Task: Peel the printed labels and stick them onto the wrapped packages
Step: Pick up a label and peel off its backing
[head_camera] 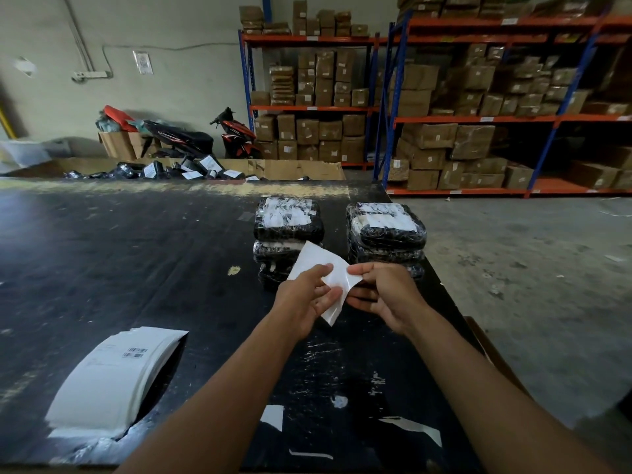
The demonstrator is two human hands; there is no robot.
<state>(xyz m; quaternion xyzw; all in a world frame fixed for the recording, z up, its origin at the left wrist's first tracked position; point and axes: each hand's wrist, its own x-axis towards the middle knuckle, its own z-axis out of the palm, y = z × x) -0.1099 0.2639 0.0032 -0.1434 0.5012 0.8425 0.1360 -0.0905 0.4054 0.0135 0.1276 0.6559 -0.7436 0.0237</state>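
Above the scuffed black table [136, 254], left hand [302, 299] and right hand [383, 295] pinch a glossy label [321, 265].

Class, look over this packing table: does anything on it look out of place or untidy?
Yes. White paper scraps lie scattered on the black table near its front edge, like discarded label backing. The label stack curls instead of lying flat.

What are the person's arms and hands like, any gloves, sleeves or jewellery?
Both are bare. The left hand and right hand have no gloves, and no rings show on the fingers in view. The forearms are uncovered from wrist to the picture's lower edge: no sleeves, watch or bracelet can be seen. Nails look short and plain.
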